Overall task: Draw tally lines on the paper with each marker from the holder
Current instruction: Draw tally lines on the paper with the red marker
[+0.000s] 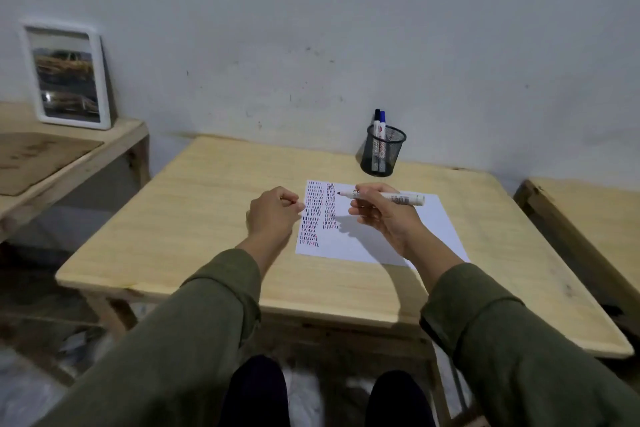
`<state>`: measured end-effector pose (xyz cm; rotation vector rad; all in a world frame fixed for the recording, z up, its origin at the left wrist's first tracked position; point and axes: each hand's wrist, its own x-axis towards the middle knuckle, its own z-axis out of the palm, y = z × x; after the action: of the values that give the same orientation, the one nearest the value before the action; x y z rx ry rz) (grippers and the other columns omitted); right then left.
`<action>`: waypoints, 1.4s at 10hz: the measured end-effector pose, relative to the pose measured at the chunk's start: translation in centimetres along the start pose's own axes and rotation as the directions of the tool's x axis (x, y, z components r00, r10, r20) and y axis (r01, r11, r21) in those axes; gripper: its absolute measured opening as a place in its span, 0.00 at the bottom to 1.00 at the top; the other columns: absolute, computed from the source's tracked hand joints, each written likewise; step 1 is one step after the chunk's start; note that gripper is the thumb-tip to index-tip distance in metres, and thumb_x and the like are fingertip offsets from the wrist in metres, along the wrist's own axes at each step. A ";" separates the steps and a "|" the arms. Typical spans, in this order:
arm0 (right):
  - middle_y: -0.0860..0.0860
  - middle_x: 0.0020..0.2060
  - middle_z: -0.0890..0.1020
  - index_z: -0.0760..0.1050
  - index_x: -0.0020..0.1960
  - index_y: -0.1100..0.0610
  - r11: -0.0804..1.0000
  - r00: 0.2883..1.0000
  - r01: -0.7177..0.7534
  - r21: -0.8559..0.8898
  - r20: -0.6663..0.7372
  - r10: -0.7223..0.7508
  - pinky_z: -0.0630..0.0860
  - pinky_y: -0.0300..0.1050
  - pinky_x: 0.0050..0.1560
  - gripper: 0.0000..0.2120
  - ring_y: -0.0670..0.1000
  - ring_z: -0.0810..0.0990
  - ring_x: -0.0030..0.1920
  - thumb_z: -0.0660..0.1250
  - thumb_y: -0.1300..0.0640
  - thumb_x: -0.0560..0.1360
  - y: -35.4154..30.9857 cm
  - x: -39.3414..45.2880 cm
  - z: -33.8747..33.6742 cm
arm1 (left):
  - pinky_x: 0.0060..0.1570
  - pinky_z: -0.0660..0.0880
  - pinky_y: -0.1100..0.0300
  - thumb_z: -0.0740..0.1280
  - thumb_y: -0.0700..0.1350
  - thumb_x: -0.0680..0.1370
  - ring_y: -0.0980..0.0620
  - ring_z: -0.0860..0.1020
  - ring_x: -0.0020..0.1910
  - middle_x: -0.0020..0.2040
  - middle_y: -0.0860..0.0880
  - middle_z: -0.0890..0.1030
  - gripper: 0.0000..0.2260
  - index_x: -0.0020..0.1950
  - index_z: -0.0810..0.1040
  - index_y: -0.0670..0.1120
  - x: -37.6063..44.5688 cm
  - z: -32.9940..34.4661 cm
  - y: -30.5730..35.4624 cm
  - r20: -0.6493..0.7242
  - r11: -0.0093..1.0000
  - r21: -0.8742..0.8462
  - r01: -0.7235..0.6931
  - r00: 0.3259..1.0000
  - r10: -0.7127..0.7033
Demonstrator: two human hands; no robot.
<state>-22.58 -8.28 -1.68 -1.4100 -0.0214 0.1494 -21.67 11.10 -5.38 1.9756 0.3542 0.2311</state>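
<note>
Dark-trousered knees [254, 392] lowest in view, olive sleeves [194, 340] reaching forward over them. Beyond, pale wooden table [207, 191], pushed against a scuffed wall. On it, white sheet of paper [381, 236], flat, left part filled with columns of tally lines [313, 211] in red and dark ink, right part blank. Behind the sheet, apart from it, black mesh holder [391, 149] with two capped markers [380, 125] upright inside, one black-capped, one blue-capped.

Right hand [384, 215] raised above the paper, fingers and thumb closed around a white whiteboard marker [398, 198] near its front end, barrel lying almost level, bare tip pointing left, not touching the sheet. Left hand [272, 215] clenched at the sheet's left edge, pinching something small, probably the cap; too small to tell for sure.

Likely handling: marker light, rigid, smooth plastic, somewhat slippery, so best gripped close to the tip for control. Felt tip soft, needing only gentle pressure. Paper thin and prone to sliding, worth steadying with the free hand. Mesh holder light, easily tipped when pulling a marker out.
</note>
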 end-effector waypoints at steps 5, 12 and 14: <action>0.52 0.30 0.76 0.80 0.42 0.57 0.980 0.991 -0.038 -0.194 -0.133 0.012 0.69 0.35 0.32 0.02 0.47 0.71 0.29 0.71 0.62 0.70 3.5 0.4 1.1 | 0.65 0.62 0.52 0.69 0.52 0.73 0.49 0.73 0.66 0.62 0.49 0.80 0.25 0.69 0.71 0.50 0.0 0.5 -2.5 0.011 0.952 0.263 -0.157 0.987 0.160; 0.55 0.39 0.83 0.81 0.46 0.61 0.890 0.984 -0.041 -0.453 -0.172 -0.042 0.75 0.39 0.36 0.10 0.50 0.81 0.39 0.69 0.54 0.72 5.7 1.2 1.3 | 0.74 0.47 0.45 0.59 0.70 0.70 0.50 0.54 0.78 0.77 0.48 0.60 0.40 0.75 0.63 0.46 -1.8 -0.8 -3.4 0.082 0.734 0.666 -0.131 0.991 0.102; 0.53 0.36 0.82 0.80 0.43 0.62 0.884 0.987 -0.044 -0.465 -0.158 -0.034 0.74 0.40 0.34 0.09 0.49 0.80 0.37 0.68 0.55 0.72 5.5 1.0 1.4 | 0.74 0.48 0.44 0.59 0.70 0.70 0.50 0.54 0.77 0.77 0.48 0.60 0.40 0.74 0.63 0.47 -1.8 -0.8 -3.5 0.081 0.728 0.672 -0.133 0.991 0.107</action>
<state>-22.21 -5.97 -6.94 -1.9038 0.0866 0.0317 -24.09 12.51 -8.21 2.7374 0.3094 0.1558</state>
